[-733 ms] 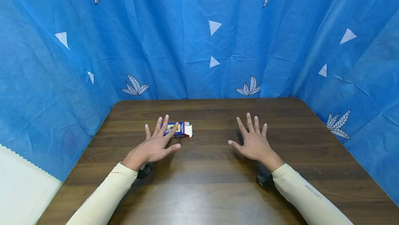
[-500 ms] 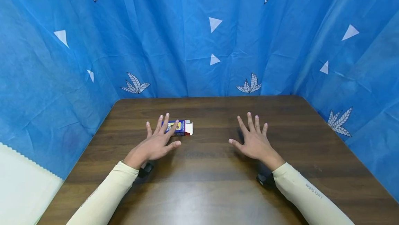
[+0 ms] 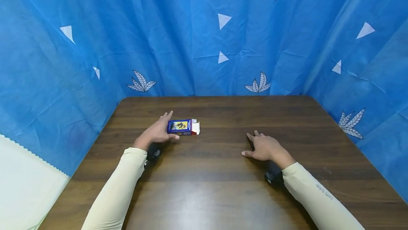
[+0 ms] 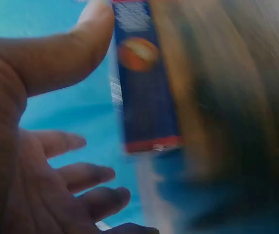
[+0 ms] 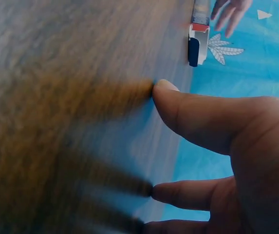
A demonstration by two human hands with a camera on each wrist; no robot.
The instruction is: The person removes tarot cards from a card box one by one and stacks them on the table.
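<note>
Head view: your left hand (image 3: pixel 157 132) covers the left end of the box (image 3: pixel 182 127), so the contact there is partly hidden. The thumb lies along the near edge of the box and a finger shows above its far edge; the grip looks closed around that end. The box lies flat on the tabletop (image 3: pixel 216 187), left of centre and toward the far side, with a white flap standing open at its right end. What is inside cannot be seen. Your right hand (image 3: pixel 265 147) rests on the tabletop well apart from the box, fingers spread and low, gripping nothing. Both sleeves run off the lower edge. A blue curtain (image 3: pixel 204 35) closes in the tabletop on three sides.

Left wrist view: the picture is badly blurred. Your thumb (image 4: pixel 61 53) presses the blue face of the box (image 4: pixel 146 92) near its upper end. The other fingers (image 4: pixel 93 175) are loosely bent on the near side; whether they touch the box cannot be told. The print on the box is unreadable.

Right wrist view: the tabletop is smeared by motion. Your right fingers (image 5: pixel 202 117) are extended, tips touching the wood, with nothing between them. The box (image 5: pixel 198 41) shows small and far off, its open end toward you, with the left hand's fingertips (image 5: pixel 229 12) beyond it, cut off by the top edge.
</note>
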